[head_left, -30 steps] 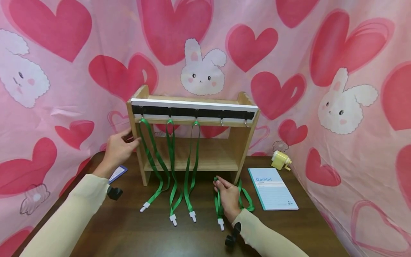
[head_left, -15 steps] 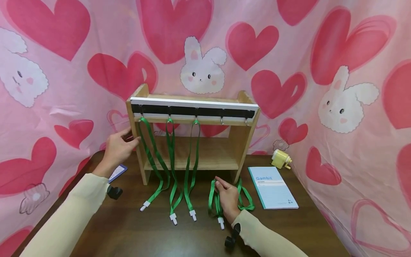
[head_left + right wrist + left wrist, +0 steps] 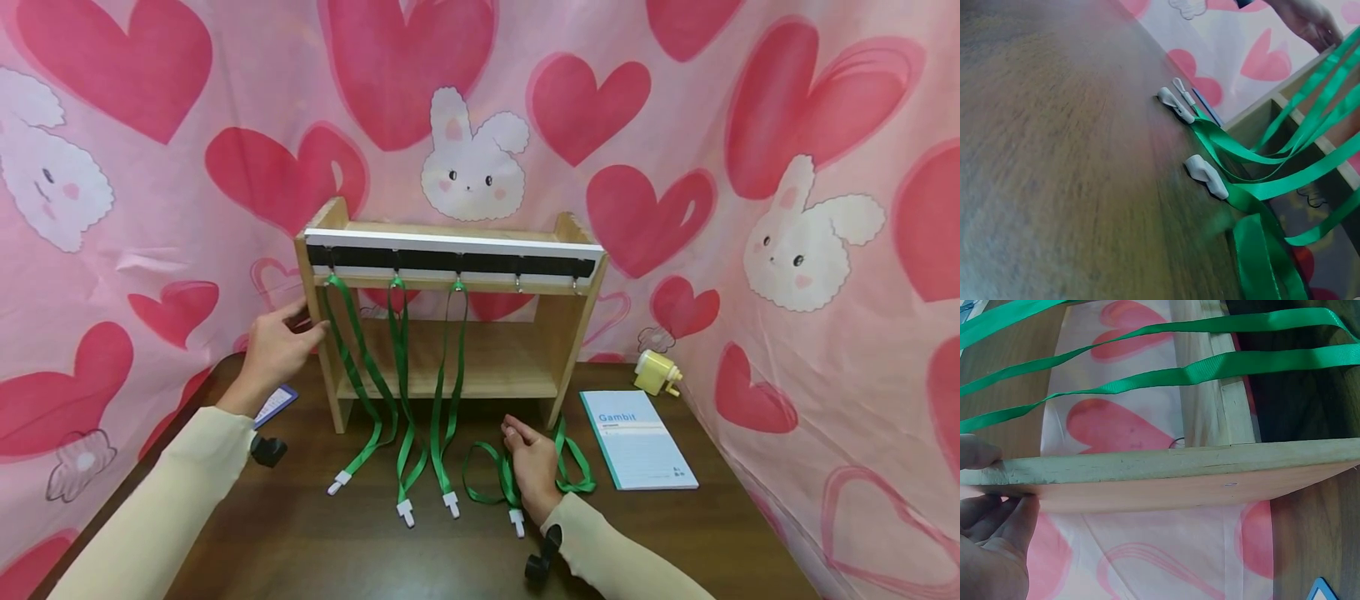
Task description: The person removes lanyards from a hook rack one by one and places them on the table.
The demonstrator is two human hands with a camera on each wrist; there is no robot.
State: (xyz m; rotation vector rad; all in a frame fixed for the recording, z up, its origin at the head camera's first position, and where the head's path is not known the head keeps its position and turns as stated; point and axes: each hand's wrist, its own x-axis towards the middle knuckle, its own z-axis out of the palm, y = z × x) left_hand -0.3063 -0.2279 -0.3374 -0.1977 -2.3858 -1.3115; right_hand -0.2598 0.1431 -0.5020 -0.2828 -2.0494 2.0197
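My left hand (image 3: 277,354) grips the left side panel of a wooden shelf (image 3: 450,388), with the thumb on its front edge and the fingers behind. In the left wrist view, that panel (image 3: 1166,465) runs between thumb and fingers. Three green lanyards (image 3: 401,350) with white clips hang from hooks along the shelf's front rail. My right hand (image 3: 536,471) is low over the table beside a fourth green lanyard (image 3: 504,479); no strap shows at its fingertips. Another green lanyard (image 3: 576,462) lies partly hidden behind that hand. The right wrist view shows straps (image 3: 1254,256) but not the right hand.
Two bare hooks (image 3: 519,286) are at the rail's right end. A notebook (image 3: 637,440) lies on the right of the brown table (image 3: 360,550), with a yellow crank sharpener (image 3: 657,372) behind it. A blue-edged card (image 3: 276,406) lies near the left forearm.
The lanyard's loop has dropped from my right fingertips and spread leftward on the table. My left hand stays on the shelf panel.
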